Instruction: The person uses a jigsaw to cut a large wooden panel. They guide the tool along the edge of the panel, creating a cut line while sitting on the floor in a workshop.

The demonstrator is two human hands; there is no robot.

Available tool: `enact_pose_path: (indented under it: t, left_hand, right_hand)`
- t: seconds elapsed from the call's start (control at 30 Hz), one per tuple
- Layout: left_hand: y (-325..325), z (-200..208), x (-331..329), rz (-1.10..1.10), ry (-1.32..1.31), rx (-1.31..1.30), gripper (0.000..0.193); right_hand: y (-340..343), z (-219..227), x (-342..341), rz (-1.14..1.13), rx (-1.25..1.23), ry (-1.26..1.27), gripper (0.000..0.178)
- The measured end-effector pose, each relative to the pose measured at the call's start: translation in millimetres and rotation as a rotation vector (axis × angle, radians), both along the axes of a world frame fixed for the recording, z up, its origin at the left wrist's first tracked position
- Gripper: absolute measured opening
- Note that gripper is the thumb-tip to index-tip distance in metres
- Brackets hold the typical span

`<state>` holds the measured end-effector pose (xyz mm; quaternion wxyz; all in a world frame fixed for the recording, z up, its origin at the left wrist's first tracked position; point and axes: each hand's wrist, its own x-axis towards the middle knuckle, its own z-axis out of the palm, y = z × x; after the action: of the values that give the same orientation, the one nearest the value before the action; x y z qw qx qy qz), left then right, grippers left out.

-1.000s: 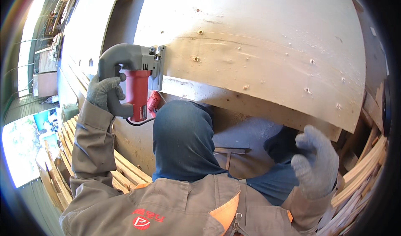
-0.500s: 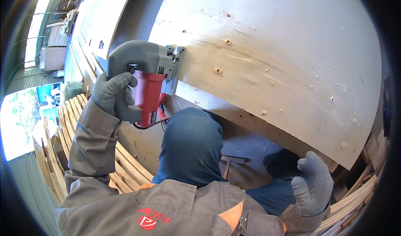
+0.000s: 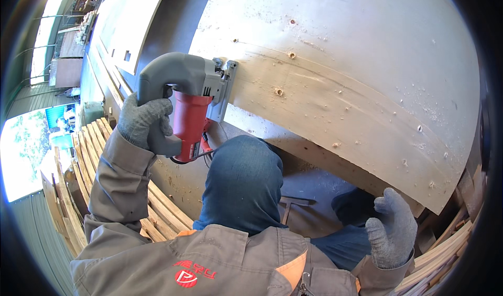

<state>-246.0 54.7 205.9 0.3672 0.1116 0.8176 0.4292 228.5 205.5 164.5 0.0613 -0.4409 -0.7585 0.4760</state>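
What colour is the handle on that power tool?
The power tool has a dark grey handle, best seen in the head view.

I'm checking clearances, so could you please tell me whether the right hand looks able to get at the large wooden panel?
Probably yes: the right hand appears empty and close to the near edge of the wooden panel, with nothing visible between them; the left hand holds the jigsaw.
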Motion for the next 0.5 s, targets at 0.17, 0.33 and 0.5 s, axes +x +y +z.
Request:
enact_pose_path:
  t: [0.17, 0.33, 0.5]
  left_hand:
    - [-3.5, 0.0, -5.0, -0.015, 0.005, -0.025, 0.036]
    - [-4.4, -1.0, -2.4, -0.002, 0.002, -0.005, 0.035]
    - [-3.8, -1.5, -1.0, -0.004, -0.001, -0.004, 0.035]
  right_hand:
    - [-0.2, 2.1, -1.5, -0.007, 0.004, -0.011, 0.064]
    - [1.7, 12.1, -13.9, -0.083, -0.087, 0.024, 0.065]
    - [0.3, 12.2, -14.0, -0.081, -0.078, 0.013, 0.065]
